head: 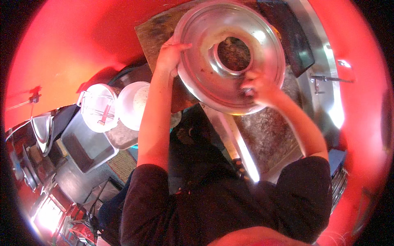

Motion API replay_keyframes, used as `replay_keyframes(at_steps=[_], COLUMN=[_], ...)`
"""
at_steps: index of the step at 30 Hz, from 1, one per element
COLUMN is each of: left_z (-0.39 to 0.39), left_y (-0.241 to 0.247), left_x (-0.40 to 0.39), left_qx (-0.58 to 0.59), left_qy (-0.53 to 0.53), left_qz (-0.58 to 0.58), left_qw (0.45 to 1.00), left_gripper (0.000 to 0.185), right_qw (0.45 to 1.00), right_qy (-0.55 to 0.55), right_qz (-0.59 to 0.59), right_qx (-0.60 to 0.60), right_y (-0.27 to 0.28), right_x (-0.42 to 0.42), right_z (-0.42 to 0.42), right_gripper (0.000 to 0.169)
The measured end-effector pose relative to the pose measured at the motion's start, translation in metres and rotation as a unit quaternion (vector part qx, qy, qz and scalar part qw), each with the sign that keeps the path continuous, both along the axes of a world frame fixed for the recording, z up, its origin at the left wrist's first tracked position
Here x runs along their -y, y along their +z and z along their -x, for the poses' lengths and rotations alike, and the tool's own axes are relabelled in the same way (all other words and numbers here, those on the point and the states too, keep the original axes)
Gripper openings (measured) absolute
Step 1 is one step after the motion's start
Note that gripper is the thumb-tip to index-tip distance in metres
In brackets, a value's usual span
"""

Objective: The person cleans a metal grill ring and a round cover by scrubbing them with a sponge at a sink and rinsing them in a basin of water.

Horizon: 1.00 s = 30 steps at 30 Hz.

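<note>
A large round metal pan with a raised central hole (200, 61) is held up at a tilt in front of me. At its left rim, my left hand (172, 53) grips the edge, thumb over the top side. My right hand (260, 89) is slightly blurred and lies against the pan's inner surface, to the lower right of the hole. Its fingers are curled around something small and dark or shiny; what that is cannot be told. Brownish stains and dark specks mark the metal around the hole.
Left of my left arm stand a white bucket (89, 115) with utensils across it and a second white container (126, 103). A rectangular metal tray (92, 153) lies beyond them. Under the pan are a brown board (147, 40) and a stained metal surface (267, 135). A tap (318, 79) is at the right.
</note>
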<state>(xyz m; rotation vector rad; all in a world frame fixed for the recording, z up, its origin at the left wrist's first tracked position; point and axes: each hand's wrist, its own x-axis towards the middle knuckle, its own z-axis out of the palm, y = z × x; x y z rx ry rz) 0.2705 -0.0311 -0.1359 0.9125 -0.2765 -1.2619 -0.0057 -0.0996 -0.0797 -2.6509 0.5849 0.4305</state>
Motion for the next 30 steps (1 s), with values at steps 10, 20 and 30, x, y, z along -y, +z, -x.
replay_keyframes(at_steps=[10,20,30], left_z=[-0.015,-0.018,0.018], left_y=[0.007,-0.010,0.008], left_x=[0.010,-0.003,-0.007], left_qx=[0.199,0.204,0.480], left_qy=[-0.114,-0.073,0.157], left_qz=[-0.162,-0.128,-0.109], left_qw=[0.960,0.968,0.856], left_gripper=[0.038,0.043,0.050], right_qw=[0.923,0.883,0.920], right_qy=[-0.043,-0.174,-0.322], right_qz=[0.277,0.427,0.185], right_qx=[0.262,0.087,0.126], right_y=[-0.047,-0.009,0.022], right_x=[0.118,0.133,-0.028], right_z=[-0.101,-0.073,0.032], right_gripper=[0.039,0.048,0.051])
